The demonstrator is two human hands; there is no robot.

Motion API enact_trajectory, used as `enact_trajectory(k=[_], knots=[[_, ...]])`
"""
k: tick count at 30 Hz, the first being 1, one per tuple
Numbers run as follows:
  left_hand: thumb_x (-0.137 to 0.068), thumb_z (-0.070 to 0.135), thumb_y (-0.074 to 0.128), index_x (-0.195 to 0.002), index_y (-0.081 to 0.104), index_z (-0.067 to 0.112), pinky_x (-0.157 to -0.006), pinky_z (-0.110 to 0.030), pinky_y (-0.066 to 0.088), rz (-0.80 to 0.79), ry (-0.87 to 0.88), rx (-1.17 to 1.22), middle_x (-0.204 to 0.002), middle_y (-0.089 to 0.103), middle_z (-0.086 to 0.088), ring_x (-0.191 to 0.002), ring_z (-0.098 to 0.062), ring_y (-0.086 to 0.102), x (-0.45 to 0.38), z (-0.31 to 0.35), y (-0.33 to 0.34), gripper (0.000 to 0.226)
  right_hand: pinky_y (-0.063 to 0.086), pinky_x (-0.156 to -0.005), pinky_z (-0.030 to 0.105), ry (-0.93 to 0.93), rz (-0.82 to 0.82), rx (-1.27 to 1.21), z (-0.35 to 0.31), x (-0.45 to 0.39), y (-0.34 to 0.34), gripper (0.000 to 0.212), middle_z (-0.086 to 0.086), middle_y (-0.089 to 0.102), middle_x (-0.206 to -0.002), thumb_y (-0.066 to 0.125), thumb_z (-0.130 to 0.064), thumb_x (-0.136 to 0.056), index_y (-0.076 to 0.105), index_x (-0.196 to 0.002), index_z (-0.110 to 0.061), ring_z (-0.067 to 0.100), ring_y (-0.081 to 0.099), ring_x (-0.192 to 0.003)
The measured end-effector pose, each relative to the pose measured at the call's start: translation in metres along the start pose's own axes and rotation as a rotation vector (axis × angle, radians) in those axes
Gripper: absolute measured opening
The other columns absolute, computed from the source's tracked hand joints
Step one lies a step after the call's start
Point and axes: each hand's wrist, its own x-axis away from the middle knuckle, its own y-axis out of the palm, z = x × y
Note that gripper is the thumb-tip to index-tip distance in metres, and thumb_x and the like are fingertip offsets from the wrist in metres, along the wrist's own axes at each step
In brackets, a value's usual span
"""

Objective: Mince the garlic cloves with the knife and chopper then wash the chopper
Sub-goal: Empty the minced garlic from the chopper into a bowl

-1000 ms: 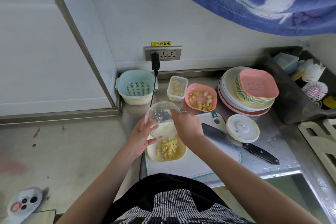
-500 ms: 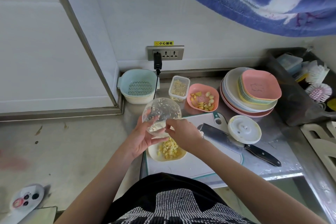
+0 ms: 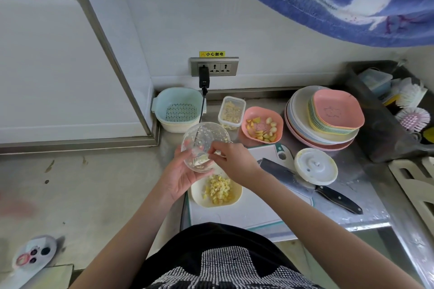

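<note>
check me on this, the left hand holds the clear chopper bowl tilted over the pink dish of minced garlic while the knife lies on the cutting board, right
Not quite. In the head view the left hand holds the clear chopper bowl tilted over a cream dish of minced garlic, not a pink one. The pink dish sits farther back, holding larger pieces. The knife does lie on the cutting board.

Left hand (image 3: 180, 177) cupped beneath chopper bowl (image 3: 205, 145), fingers curled against its wall. Right hand (image 3: 234, 159) reached into bowl, fingertips inside. Both forearms extended forward.
</note>
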Motion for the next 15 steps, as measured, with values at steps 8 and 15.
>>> enact_trajectory(k=[8,15], knots=[[-0.041,0.018,0.098,-0.111,0.055,0.028,-0.089,-0.064,0.046,0.03,0.032,-0.029,-0.134,0.054,-0.013,-0.109,-0.046,0.059,0.002,0.006,-0.003,0.083,0.05,-0.078,0.033,0.023,-0.167,0.009,0.02,0.014,-0.001,0.007,-0.004,0.07,-0.091,0.061,-0.025,-0.091,0.065,-0.094,-0.019,0.013,0.058,-0.077],[-0.039,0.015,0.097,-0.117,0.052,0.025,-0.081,-0.057,0.054,0.026,0.042,-0.05,-0.127,0.059,-0.014,-0.099,-0.04,0.062,0.003,0.002,0.009,0.091,0.05,-0.07,0.036,0.001,-0.091,-0.015,0.014,-0.003,0.012,0.009,-0.007,0.058,-0.073,0.059,-0.027,-0.093,0.062,-0.094,-0.019,0.016,0.056,-0.069]])
